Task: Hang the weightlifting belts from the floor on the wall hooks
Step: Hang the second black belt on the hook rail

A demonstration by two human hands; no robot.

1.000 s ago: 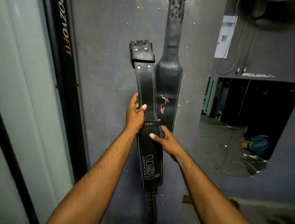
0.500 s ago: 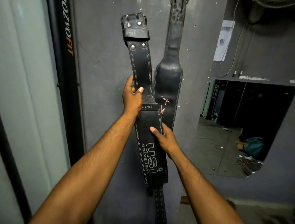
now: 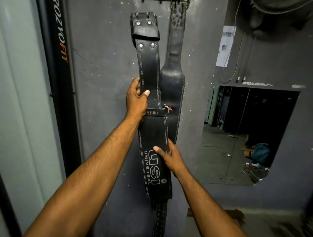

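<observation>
Head view. A black leather belt, printed "USI UNIVERSAL" in pale letters on its wide lower section, is held upright against the grey wall by both hands. Its buckle end, with rivets and a leather keeper loop, stands uppermost, just below the row of wall hooks at the top edge of the frame; whether it touches a hook cannot be told. Its narrow perforated tail hangs down past the wide section toward the bottom of the frame.

The left hand is clamped on the belt's left edge at mid-height, just above the small "USI" loop, with the thumb laid across the front face and the fingers wrapped behind. The right hand is closed on the belt's right edge lower down, beside the printed lettering, thumb on the front and fingers behind. Both forearms are bare and extended upward and forward, the left reaching higher than the right.

A second black belt already hangs from a hook, just to the right of and partly behind the held belt; its perforated strap runs upward and its broad padded part hangs at the level of the left hand.

A black upright marked "FIT" stands at the left; a wall mirror lies to the right.
</observation>
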